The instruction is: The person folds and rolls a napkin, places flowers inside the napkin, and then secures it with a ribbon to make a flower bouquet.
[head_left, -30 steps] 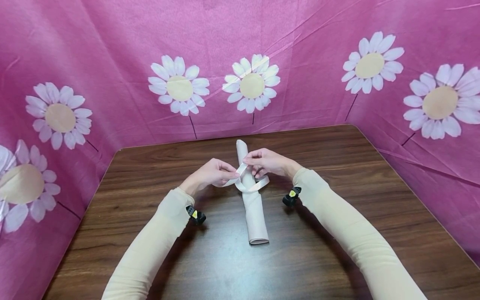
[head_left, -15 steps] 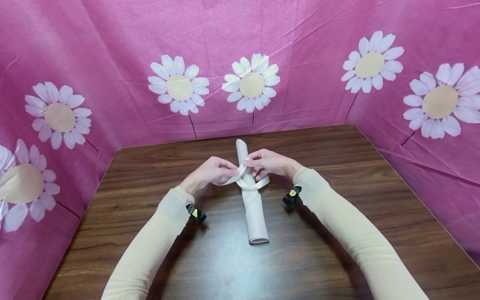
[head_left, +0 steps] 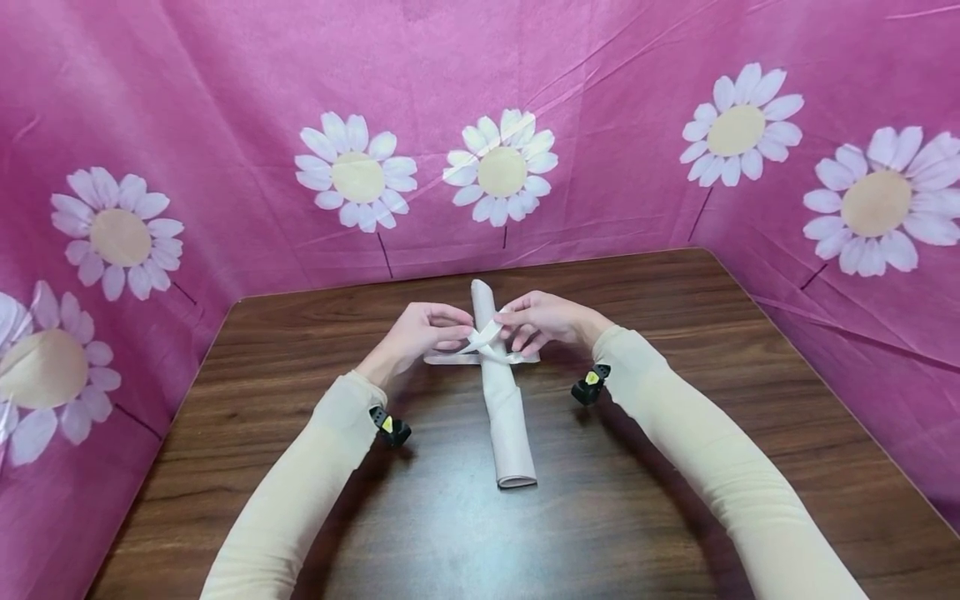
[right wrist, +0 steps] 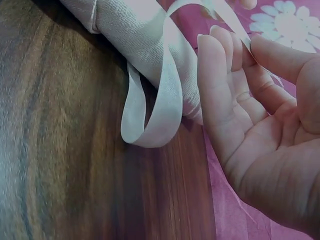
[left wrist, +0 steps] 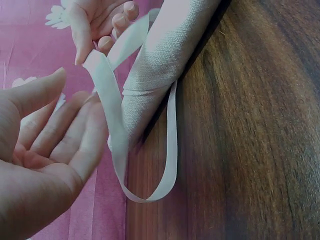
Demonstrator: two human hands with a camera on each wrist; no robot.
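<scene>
A rolled beige cloth (head_left: 511, 425) lies lengthwise on the table, and a white ribbon (head_left: 486, 337) crosses over it. My right hand (head_left: 553, 320) pinches one part of the ribbon between thumb and forefinger, as the right wrist view shows; its other fingers stay loose. Left of the roll is my left hand (head_left: 420, 335), its thumb (left wrist: 42, 92) standing apart from the fingers. Those fingertips reach behind the ribbon and seem to touch it. In the left wrist view a ribbon loop (left wrist: 171, 145) hangs beside the roll; another ribbon loop (right wrist: 152, 132) hangs on the right side.
The dark wooden table (head_left: 420, 533) runs back to a pink cloth backdrop (head_left: 247, 100) printed with white daisies. Small black wrist cameras, the left camera (head_left: 392, 428) and the right camera (head_left: 591, 385), sit on the beige sleeves.
The left hand has let go of its pinch on the ribbon and opened its fingers. The right hand has shifted slightly right. The ribbon crossing has drawn in closer to the roll.
</scene>
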